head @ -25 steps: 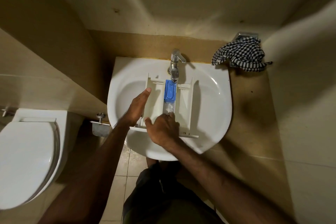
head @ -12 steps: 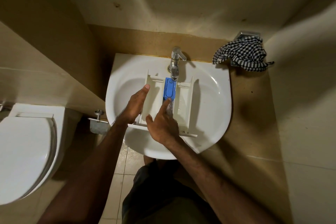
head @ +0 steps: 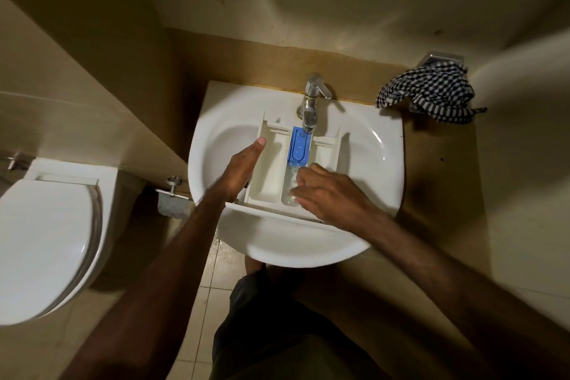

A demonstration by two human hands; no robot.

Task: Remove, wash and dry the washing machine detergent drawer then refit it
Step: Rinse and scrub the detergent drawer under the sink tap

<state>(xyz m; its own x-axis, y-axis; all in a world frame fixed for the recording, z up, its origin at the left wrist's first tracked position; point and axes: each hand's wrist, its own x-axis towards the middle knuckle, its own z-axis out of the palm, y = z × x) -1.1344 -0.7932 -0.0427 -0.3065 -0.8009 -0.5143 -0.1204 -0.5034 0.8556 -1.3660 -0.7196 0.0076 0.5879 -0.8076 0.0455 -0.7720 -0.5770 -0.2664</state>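
head camera looks steeply down onto sink.

**Tight room around the drawer**

We find the detergent drawer filling the sink between our hands. Beyond our right hand the tap overhangs the drawer's far end. Open basin lies outside our left hand and outside the right. A checked cloth lies farther right, against the wall.

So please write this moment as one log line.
stage: washing | drawer in sink under tap | left hand steadies side | right hand rubs middle compartment
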